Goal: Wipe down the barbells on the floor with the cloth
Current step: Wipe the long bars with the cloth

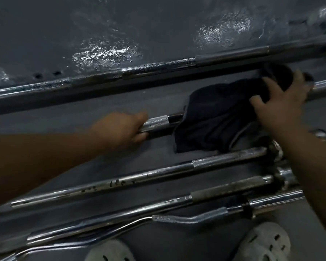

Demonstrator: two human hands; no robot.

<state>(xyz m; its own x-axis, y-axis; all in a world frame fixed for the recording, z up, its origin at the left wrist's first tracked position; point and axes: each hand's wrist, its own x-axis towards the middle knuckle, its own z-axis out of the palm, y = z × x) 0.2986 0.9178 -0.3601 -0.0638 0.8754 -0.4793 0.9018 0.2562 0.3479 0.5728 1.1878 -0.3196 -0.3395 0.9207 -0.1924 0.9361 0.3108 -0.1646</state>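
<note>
Wiping step in hand. Left hand [120,129] curled round bar [156,122], steadying. Right hand [282,102], fingers spread, presses cloth [215,119] beyond left grip. Next, likely: stroke cloth along shaft.

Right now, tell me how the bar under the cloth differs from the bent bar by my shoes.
The clothed bar runs straight; the bent bar kinks along its length. The left hand grips the clothed bar, and the cloth drapes over it; the bent bar lies untouched and uncovered. The bent bar lies nearer the shoes. Both are shiny metal with knurled grip sections.
</note>
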